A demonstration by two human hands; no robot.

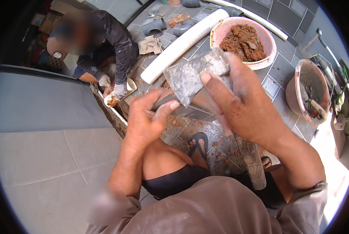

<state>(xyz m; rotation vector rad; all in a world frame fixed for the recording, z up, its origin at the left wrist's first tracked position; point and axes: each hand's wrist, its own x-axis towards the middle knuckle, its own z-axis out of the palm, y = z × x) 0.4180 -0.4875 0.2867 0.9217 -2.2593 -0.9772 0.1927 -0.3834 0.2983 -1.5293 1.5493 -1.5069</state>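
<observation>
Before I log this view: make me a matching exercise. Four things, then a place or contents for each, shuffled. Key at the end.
Things
1. Thick white pipe
2. Tub just right of the pipe's far end
3. Tub near the picture's right edge
4. Broad-bladed tool

Places or contents
A. Holds a wet-looking grey mix
B. Gripped by the right hand
C. Lies slantwise on the tiled floor
D. Holds reddish-brown crumbly material

Right pairs: 1-C, 2-D, 3-A, 4-B
</observation>
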